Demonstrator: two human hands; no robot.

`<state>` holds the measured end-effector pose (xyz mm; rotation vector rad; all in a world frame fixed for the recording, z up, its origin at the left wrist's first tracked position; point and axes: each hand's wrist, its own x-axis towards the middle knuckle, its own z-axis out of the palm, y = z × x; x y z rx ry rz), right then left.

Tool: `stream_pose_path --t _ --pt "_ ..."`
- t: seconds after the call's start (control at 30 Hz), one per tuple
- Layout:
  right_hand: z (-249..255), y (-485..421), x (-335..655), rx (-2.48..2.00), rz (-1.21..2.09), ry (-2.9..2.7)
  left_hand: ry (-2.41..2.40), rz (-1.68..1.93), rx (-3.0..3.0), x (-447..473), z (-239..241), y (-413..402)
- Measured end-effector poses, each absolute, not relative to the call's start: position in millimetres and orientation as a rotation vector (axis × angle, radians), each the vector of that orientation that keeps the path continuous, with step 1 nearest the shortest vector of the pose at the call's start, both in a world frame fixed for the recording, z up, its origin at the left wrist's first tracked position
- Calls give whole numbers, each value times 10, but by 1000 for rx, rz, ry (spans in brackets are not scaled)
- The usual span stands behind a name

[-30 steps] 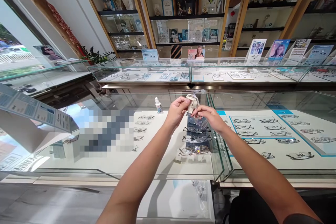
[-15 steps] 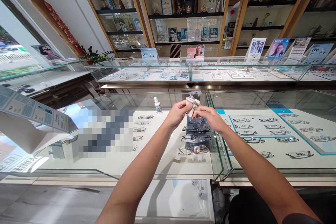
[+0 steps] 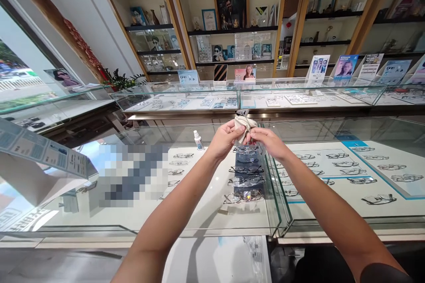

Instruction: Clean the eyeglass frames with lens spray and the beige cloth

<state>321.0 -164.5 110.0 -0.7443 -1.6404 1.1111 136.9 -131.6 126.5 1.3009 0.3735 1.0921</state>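
Both my hands meet above a glass display counter (image 3: pixel 199 230). My left hand (image 3: pixel 224 139) is closed on a beige cleaning cloth (image 3: pixel 245 121), bunched between thumb and fingers. My right hand (image 3: pixel 268 140) pinches the same cloth from the right; a pair of glasses seems wrapped in it, mostly hidden. Below my hands, inside the case, several eyeglass frames (image 3: pixel 246 170) lie in a column. A small white spray bottle (image 3: pixel 198 140) stands on the glass left of my left hand.
A tilted leaflet stand (image 3: pixel 36 148) sits at the left on the counter. A second glass case (image 3: pixel 348 177) with rows of frames adjoins on the right. Behind runs another counter (image 3: pixel 239 97) with brochures, then wooden shelves (image 3: pixel 229 31) with pictures.
My hands rose slightly and drew closer together with the cloth. The view tilted upward a little, so the counter sits lower in the picture.
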Motion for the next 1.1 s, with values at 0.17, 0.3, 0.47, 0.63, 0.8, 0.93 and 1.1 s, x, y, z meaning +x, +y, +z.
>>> stream_pose_path --t 0.17,0.3,0.47,0.63,0.8,0.93,1.1 --pt "1724 -1552 3351 -704 1007 -1744 379 1156 1457 1429 1843 -1196" --pt "2067 -1606 3418 -744 975 -1769 389 1238 1558 1479 2086 -1196" --pt "2156 -1729 3439 -772 917 -1823 263 1251 1599 1485 2083 -1307" --pt "2163 -1885 3397 -915 591 -1866 363 1299 1695 1360 2126 -1356" --pt "2164 -1955 3322 -989 116 -1683 437 1303 1732 1299 2181 -1412" --pt "2157 -1893 3369 -895 1 -1732 448 1213 1792 1272 2189 -1407" --pt "2063 -1732 3435 -836 250 -1673 414 1008 1849 1248 2193 -1373"
